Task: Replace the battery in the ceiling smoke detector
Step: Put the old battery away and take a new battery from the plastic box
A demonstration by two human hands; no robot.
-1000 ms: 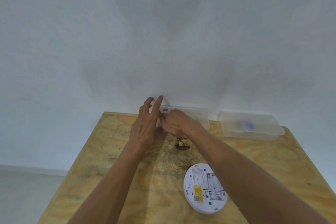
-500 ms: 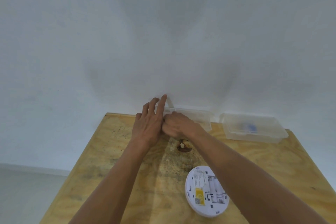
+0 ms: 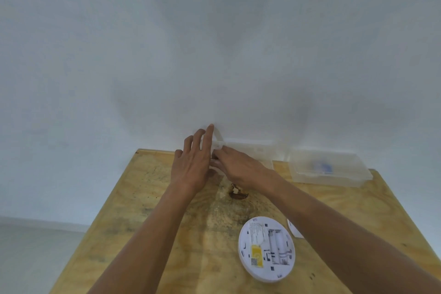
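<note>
Rising further since before: box lid [image 3: 243, 147].

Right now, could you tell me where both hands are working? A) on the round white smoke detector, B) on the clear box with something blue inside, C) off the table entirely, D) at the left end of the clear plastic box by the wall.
D: the left hand and right hand meet at the left end of the clear plastic box by the wall, while the smoke detector lies untouched nearer the person.

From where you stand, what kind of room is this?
Probably a plain indoor work corner: a stained plywood table against a bare white wall, with clear plastic boxes and an opened smoke detector.
</note>
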